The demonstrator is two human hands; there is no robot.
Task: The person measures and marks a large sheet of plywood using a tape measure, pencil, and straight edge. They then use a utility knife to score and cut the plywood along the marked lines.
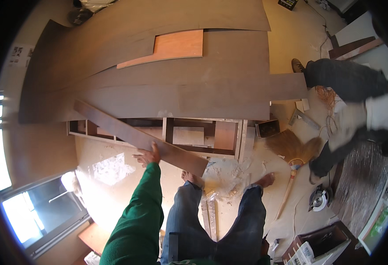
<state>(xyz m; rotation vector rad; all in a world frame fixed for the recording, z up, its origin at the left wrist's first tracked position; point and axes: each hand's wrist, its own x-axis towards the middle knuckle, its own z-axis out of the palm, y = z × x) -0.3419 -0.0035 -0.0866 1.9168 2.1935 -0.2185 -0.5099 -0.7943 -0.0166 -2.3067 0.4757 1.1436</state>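
Observation:
My left hand (pixel 147 157), below a green sleeve, grips the lower edge of a long brown plank (pixel 114 129). The plank slants across an open wooden frame with compartments (pixel 165 128), its upper end over large dark sheets (pixel 194 92). An orange-brown cut board (pixel 178 44) lies among those sheets. My right hand (pixel 264 247) barely shows beside my right leg at the lower edge; its fingers are hidden. My bare feet stand on the floor just below the frame, amid scraps and shavings.
Another person's legs (pixel 344 79) are at the right. Near them lie a broom (pixel 293 154), a circular saw (pixel 319 199), cables and a wrapped panel (pixel 353 185). A dark box (pixel 317 243) sits lower right. A window (pixel 24 212) is at the left.

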